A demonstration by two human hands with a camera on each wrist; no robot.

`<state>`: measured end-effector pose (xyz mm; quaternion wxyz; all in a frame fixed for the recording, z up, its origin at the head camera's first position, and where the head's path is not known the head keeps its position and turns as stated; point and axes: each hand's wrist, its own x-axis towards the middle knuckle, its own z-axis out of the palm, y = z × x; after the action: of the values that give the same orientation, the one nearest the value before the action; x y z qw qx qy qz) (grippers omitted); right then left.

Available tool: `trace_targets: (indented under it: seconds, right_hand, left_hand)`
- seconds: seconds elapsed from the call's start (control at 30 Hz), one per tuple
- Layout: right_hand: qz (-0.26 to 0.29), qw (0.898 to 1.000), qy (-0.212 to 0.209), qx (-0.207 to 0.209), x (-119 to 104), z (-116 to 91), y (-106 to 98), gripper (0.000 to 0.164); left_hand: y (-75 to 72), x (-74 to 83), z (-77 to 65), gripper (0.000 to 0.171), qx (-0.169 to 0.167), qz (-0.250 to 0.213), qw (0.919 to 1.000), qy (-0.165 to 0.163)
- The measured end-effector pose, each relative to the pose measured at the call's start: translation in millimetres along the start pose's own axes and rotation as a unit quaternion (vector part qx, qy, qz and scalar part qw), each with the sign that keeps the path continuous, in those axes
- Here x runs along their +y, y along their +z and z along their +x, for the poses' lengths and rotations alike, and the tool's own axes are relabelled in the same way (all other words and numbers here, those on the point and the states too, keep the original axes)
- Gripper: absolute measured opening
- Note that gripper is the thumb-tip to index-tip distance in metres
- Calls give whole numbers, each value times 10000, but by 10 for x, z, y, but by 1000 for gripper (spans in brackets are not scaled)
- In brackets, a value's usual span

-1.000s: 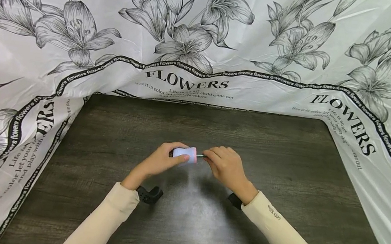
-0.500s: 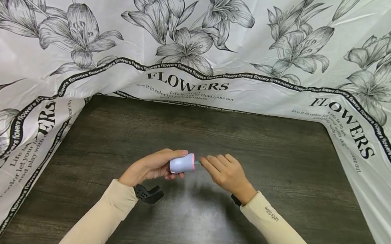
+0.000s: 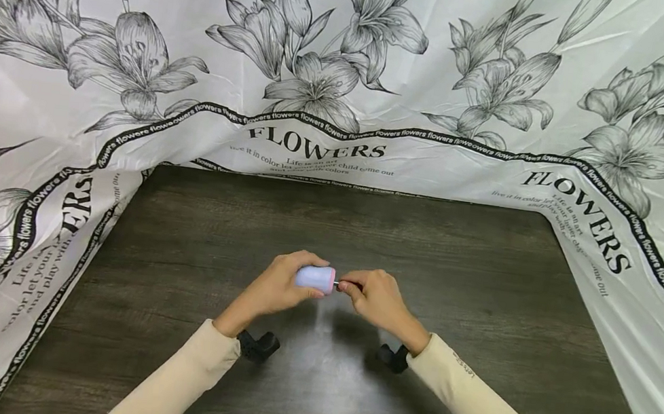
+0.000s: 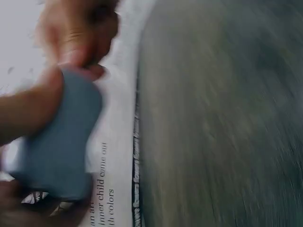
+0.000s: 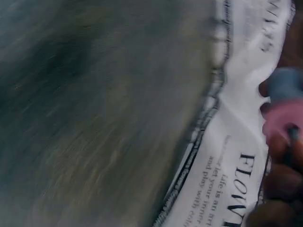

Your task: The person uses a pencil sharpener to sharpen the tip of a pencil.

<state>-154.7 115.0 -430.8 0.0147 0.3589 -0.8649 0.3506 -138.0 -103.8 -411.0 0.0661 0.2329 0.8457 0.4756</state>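
My left hand (image 3: pixel 275 288) grips a small lavender pencil sharpener (image 3: pixel 315 277) above the table, its pink end facing right. In the left wrist view the sharpener body (image 4: pixel 68 135) has a narrowed waist and looks blurred. A thin dark pencil (image 3: pixel 337 284) reaches into the pink end, and the fingers of my right hand (image 3: pixel 381 300) pinch it close to the opening. Only a short stretch of pencil shows between fingers and sharpener. In the right wrist view the pink face (image 5: pixel 278 115) has a hole at its centre, where the pencil (image 5: pixel 292 131) enters.
Under both hands lies a dark wood-grain table (image 3: pixel 456 248). White cloth with printed flowers (image 3: pixel 315 89) and lettering borders it at the back and both sides. Black wrist mounts (image 3: pixel 257 347) sit below both wrists, above the tabletop.
My left hand has rolled the sharpener one way and back, thumb over the top at half a second ago and now lower. My right fingers have shifted their pinch on the pencil.
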Motion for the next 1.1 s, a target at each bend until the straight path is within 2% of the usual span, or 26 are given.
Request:
trace_targets:
  seconds: [0.07, 0.1, 0.17, 0.23, 0.3, 0.37, 0.4, 0.5, 0.63, 0.7, 0.77, 0.87, 0.93, 0.97, 1.0, 1.03, 1.1]
  right_hand:
    - [886, 9924, 715, -460, 4, 23, -39, 19]
    - [1162, 9870, 924, -613, 7, 34, -56, 20]
    - [1221, 9850, 976, -730, 15, 48, -74, 20]
    - [772, 9931, 665, -588, 21, 48, -76, 18]
    - [81, 9997, 145, -176, 19, 37, -64, 15]
    - [-565, 9969, -430, 336, 28, 23, -43, 15]
    - [-920, 9915, -717, 573, 33, 18, -32, 16]
    - [-1851, 9640, -1492, 1195, 37, 19, -10, 19]
    - [-2823, 9130, -2289, 1853, 50, 28, 12, 17]
    - [-3142, 8890, -2566, 2122, 59, 28, 26, 24]
    - [-3426, 8641, -2786, 2415, 65, 31, 44, 25]
    - [-3812, 8273, -3026, 2805, 75, 42, 61, 22]
    - [-3961, 8111, -3132, 2951, 82, 47, 67, 22]
    - [-3969, 8104, -3148, 2944, 80, 47, 67, 23]
    - [-3938, 8161, -3120, 2858, 72, 45, 65, 23]
    - [-3833, 8288, -3045, 2710, 62, 41, 64, 23]
    - [-3444, 8686, -2727, 2290, 36, 33, 65, 23]
  left_hand:
    - [58, 11, -19, 43, 360, 516, 9973, 366]
    - [84, 4, -27, 44, 506, 675, 9949, 545]
    - [124, -23, -40, 44, 758, 788, 9917, 677]
    - [135, -49, -53, 44, 922, 788, 9907, 614]
    - [114, -62, -57, 45, 983, 749, 9914, 442]
    - [65, -64, -58, 46, 927, 622, 9936, 151]
    - [31, -54, -58, 46, 867, 531, 9948, -9]
    - [-76, -34, -53, 45, 668, 227, 9965, -452]
    - [-193, -9, -42, 40, 290, -430, 9956, -777]
    - [-228, 1, -27, 37, 61, -999, 9903, -967]
    - [-243, 11, -6, 36, -148, -1690, 9770, -1295]
    - [-240, 22, 32, 43, -418, -2600, 9461, -1885]
    - [-228, 20, 47, 48, -539, -2926, 9293, -2187]
    - [-221, 17, 51, 49, -575, -2993, 9249, -2272]
    - [-213, 10, 53, 49, -579, -2974, 9254, -2274]
    - [-205, 4, 51, 47, -546, -2914, 9284, -2241]
    - [-178, -12, 43, 42, -398, -2588, 9447, -1974]
